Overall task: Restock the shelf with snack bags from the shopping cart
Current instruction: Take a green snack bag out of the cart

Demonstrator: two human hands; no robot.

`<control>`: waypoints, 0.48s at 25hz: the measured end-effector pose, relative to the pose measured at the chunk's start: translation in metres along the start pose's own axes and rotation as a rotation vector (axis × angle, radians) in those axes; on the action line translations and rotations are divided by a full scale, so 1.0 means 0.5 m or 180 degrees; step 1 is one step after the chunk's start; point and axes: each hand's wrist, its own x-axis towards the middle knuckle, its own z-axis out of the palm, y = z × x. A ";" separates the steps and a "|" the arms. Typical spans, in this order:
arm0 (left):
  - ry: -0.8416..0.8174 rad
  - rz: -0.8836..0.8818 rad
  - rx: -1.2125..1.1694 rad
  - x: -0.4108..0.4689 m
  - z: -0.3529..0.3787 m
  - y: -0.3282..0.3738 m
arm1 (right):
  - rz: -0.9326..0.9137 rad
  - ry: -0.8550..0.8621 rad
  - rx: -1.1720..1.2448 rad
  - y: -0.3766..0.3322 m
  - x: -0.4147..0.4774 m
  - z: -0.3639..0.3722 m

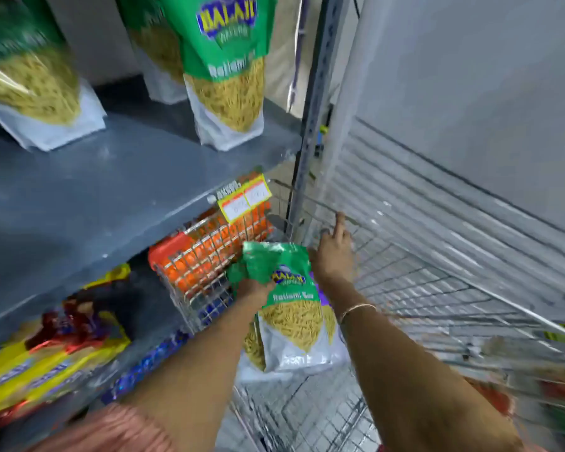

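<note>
My left hand (253, 287) grips the crumpled green top of a snack bag (294, 321), green above, clear with yellow sev in the middle, white at the bottom. The bag hangs over the wire shopping cart (405, 288). A second similar bag (253, 350) sits just behind and below it. My right hand (335, 247) reaches past the bag with fingers spread, its fingertips at the cart's far rim, holding nothing. On the grey shelf (95, 190) above stand matching bags, one at centre (225, 70) and one at left (30, 76).
Orange packets (216, 246) fill the cart's front end under the shelf lip, by a yellow price tag (245, 197). Yellow and red packets (46, 347) lie on the lower shelf. A slotted upright (310, 125) and a grey louvred panel (454, 207) stand on the right.
</note>
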 end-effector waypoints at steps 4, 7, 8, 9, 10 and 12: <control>-0.0260 -0.0626 -0.0422 0.059 0.052 -0.075 | 0.0453 -0.0394 0.0247 0.068 -0.024 0.134; -0.0242 -0.0647 -0.0637 0.100 0.076 -0.105 | 0.1432 -0.1321 0.1430 0.135 -0.044 0.212; -0.0262 -0.0756 -0.0631 0.105 0.079 -0.106 | 0.1747 -0.1459 0.1985 0.143 -0.044 0.220; -0.0268 -0.0791 -0.0679 0.115 0.083 -0.114 | 0.1906 -0.1579 0.2413 0.157 -0.040 0.234; -0.0330 -0.0893 -0.0700 0.122 0.083 -0.123 | 0.1962 -0.1731 0.2709 0.166 -0.034 0.242; -0.0488 -0.0890 -0.0900 0.126 0.084 -0.140 | 0.1932 -0.2029 0.3053 0.172 -0.032 0.249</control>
